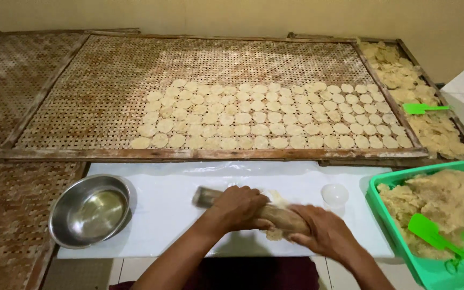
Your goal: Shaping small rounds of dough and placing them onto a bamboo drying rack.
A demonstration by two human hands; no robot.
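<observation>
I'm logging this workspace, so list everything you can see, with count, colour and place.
woven trays: several, brown, across the back and left
flat dough discs: many, pale yellow, in rows on the middle tray
dried chips: a pile, yellowish, on the right tray
spatula: one, green, on the chips
white sheet: one, in front of the trays
metal bowl: one, silver, left on the sheet
small cup: one, white, right on the sheet
tub: one, green, right, holding beige dough and green utensils
rolling pin: one, brown, on the sheet
left hand, right hand: on the rolling pin
</observation>
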